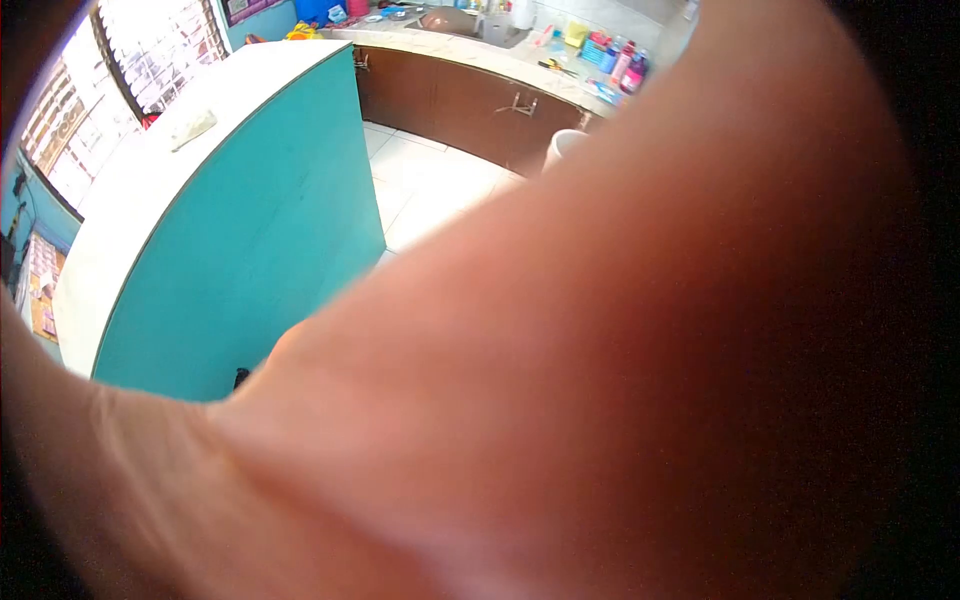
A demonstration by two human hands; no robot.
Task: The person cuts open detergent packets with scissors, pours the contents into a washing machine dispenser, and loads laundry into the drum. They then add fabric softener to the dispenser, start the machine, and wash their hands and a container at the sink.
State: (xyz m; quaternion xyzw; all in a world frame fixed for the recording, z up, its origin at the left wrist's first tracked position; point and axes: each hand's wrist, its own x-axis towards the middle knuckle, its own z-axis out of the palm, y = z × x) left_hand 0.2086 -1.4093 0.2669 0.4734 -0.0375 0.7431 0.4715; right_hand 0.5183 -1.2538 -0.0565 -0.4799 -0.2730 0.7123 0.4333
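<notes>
Very close to the camera, my right hand fills the right and lower parts of the head view as a large blurred area of skin. Its fingertips do not show, so I cannot make out whether it holds anything. A second stretch of creased skin curves along the lower left edge and meets it. Whether this is my left hand or part of the same hand, I cannot tell. Past the skin stands a counter with a teal side panel and a white top. A small pale item lies on that top.
A curved sink counter with brown cabinet doors runs along the back. Several bottles and colourful packets crowd its right end. A white bucket is partly hidden behind my hand. White floor tiles show between the counters; louvred windows are at left.
</notes>
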